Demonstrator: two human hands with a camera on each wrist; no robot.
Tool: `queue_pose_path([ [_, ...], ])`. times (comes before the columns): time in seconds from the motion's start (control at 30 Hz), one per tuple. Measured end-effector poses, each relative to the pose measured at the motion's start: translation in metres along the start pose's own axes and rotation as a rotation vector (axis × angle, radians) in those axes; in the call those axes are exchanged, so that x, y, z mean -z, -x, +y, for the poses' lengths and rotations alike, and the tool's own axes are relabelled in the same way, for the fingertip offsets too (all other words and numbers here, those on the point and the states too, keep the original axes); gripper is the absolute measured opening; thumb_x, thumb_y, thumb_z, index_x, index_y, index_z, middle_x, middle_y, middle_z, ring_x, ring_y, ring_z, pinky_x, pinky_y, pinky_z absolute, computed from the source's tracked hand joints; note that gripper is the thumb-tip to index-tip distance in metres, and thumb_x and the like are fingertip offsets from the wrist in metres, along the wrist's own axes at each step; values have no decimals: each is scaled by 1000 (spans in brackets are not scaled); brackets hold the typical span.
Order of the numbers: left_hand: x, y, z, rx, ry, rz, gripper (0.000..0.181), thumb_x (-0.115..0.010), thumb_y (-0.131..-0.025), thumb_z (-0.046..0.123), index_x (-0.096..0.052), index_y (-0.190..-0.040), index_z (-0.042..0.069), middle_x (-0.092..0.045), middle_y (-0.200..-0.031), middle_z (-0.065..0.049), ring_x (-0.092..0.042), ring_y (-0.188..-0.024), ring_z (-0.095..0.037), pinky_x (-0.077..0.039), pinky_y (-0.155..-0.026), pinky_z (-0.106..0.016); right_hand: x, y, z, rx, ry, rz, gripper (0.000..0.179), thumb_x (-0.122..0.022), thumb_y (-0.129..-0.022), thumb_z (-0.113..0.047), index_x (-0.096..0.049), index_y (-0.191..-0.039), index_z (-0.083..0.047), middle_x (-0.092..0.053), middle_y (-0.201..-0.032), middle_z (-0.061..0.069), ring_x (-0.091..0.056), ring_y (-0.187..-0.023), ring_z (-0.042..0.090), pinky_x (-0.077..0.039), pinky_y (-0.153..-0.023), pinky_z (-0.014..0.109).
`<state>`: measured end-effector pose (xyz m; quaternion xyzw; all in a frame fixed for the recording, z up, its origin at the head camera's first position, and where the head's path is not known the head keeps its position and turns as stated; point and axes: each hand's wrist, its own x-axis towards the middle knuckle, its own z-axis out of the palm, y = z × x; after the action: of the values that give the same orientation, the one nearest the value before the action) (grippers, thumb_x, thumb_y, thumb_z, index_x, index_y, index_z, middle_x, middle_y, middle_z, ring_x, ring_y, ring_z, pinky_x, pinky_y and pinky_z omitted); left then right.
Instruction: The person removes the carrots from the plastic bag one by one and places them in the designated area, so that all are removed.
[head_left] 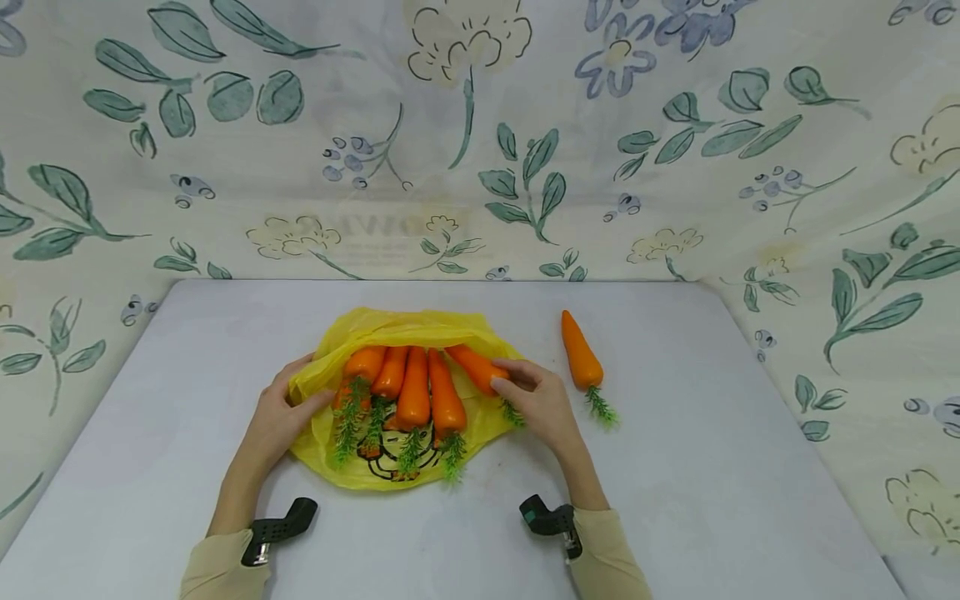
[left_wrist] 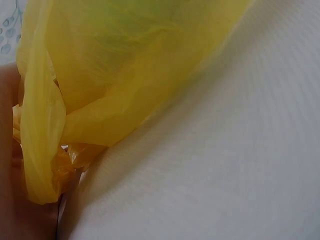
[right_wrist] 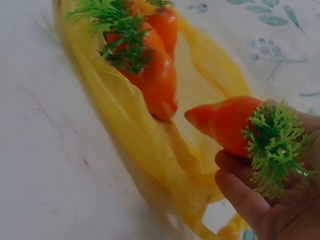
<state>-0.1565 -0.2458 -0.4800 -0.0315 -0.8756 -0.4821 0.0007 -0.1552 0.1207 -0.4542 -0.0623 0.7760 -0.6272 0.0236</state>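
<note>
A yellow plastic bag (head_left: 397, 329) lies open on the white table (head_left: 675, 467), with several orange toy carrots (head_left: 412, 392) with green tops inside its mouth. My left hand (head_left: 281, 412) grips the bag's left edge (left_wrist: 42, 125), holding the mouth up. My right hand (head_left: 536, 396) holds one carrot (head_left: 476, 367) at the bag's right opening, tip pointing inward; in the right wrist view this carrot (right_wrist: 227, 122) sits in my fingers, its leafy top (right_wrist: 275, 145) over my palm. One more carrot (head_left: 581, 358) lies on the table to the right of the bag.
A floral cloth (head_left: 480, 142) hangs behind and at both sides of the table. Bare table surface lies to the left, right and front of the bag.
</note>
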Motion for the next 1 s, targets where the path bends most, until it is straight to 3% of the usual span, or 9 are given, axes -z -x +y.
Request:
queue_pose_path([
  [0.27, 0, 1, 0, 14, -1, -3, 68, -61, -98, 37, -35, -153, 7, -38, -153, -18, -43, -122, -27, -38, -88, -18, 17, 3, -9, -11, -27, -91, 34, -70, -93, -21, -68, -126, -9, -66, -125, 11, -65, -107, 23, -54, -88, 29],
  [0.5, 0, 1, 0, 14, -4, -4, 67, -60, -98, 36, -35, -152, 7, -38, -153, -18, -43, -120, -25, -38, -86, -14, 22, 3, -7, 23, -55, -108, 35, -71, -93, -19, -68, -125, -6, -66, -124, 12, -67, -102, 21, -56, -84, 28],
  [0.73, 2, 1, 3, 19, 3, -16, 68, -61, -98, 36, -34, -153, 7, -36, -154, -20, -42, -126, -33, -38, -93, -29, 27, 7, -11, 20, -54, -137, 35, -70, -93, -19, -68, -125, -7, -67, -121, 12, -68, -99, 19, -56, -84, 28],
  [1.0, 1, 0, 3, 8, 3, -9, 67, -61, -97, 34, -36, -152, 7, -38, -153, -19, -43, -126, -30, -36, -91, -21, 30, 10, -18, 53, -71, -184, 33, -69, -93, -13, -67, -125, -3, -67, -120, 16, -68, -96, 21, -55, -83, 28],
])
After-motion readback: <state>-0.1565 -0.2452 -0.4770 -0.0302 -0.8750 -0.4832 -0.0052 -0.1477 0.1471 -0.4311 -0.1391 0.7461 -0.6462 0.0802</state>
